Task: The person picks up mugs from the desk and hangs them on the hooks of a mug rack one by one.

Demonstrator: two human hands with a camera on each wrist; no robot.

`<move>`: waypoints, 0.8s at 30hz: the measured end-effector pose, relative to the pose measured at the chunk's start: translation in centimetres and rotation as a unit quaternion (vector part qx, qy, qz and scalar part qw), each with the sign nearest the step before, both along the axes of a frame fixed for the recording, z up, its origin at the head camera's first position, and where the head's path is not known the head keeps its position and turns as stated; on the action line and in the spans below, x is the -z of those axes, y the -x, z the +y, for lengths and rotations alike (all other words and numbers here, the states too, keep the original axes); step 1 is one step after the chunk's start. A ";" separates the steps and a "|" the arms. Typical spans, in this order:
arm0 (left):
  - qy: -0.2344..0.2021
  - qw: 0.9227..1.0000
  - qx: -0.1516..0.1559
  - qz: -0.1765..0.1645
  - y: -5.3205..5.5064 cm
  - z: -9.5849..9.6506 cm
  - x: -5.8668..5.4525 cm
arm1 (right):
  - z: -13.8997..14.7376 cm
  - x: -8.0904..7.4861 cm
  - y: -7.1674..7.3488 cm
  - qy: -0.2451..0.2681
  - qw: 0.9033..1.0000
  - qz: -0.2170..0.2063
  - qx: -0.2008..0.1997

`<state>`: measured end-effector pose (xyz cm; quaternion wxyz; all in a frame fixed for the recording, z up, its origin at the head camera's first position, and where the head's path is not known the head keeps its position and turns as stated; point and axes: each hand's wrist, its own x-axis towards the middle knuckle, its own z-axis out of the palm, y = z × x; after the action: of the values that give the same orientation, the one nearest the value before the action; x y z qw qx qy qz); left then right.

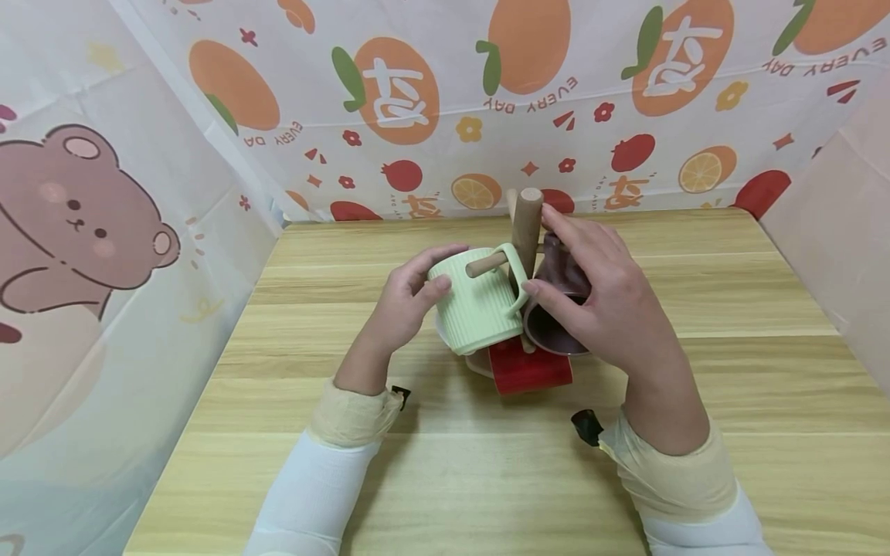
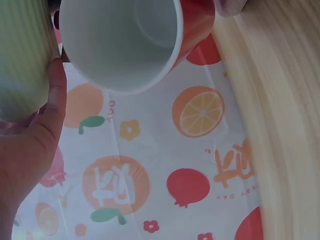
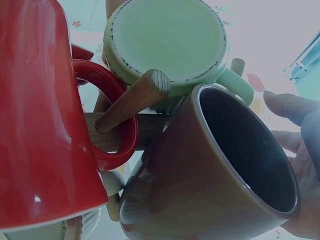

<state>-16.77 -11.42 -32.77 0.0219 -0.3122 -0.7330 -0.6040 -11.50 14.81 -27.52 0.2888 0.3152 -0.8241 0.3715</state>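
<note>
My left hand (image 1: 403, 301) grips a light green ribbed mug (image 1: 480, 318), thumb near its rim and fingers around the far side. The mug's handle loops around a peg (image 1: 485, 265) of a wooden mug tree (image 1: 526, 224). Over a purplish-brown mug (image 3: 200, 175) on the tree reaches my right hand (image 1: 612, 286), fingers extended; a fingertip lies against the post's top and the thumb is by the green handle. Whether the thumb touches that handle, I cannot tell. A red mug (image 3: 45, 125) hangs lower, its handle around another peg (image 3: 135, 97).
A pale mug (image 3: 90, 222) shows partly below the red one. The tree stands on a wood-grain table (image 1: 473, 479), near its back edge. Fruit-print cloth (image 1: 459, 93) hangs behind, and a bear-print cloth (image 1: 83, 224) on the left.
</note>
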 end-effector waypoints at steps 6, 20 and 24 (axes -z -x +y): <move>0.039 0.998 -0.011 0.044 -0.5 -0.7 -0.8 | 0.5 0.0 0.1 -0.005 1.000 0.002 -0.008; 0.112 0.964 -0.174 0.164 0.1 -3.8 -1.8 | 3.7 -0.3 1.3 0.126 0.990 0.055 0.020; 0.175 0.941 -0.228 0.180 0.4 -4.4 -1.8 | 5.2 0.0 1.9 0.170 0.984 0.034 0.046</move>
<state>-17.14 -15.85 -31.00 0.2355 -0.2389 -0.8625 -0.3788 -13.38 20.06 -27.52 0.3831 0.2354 -0.7523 0.4816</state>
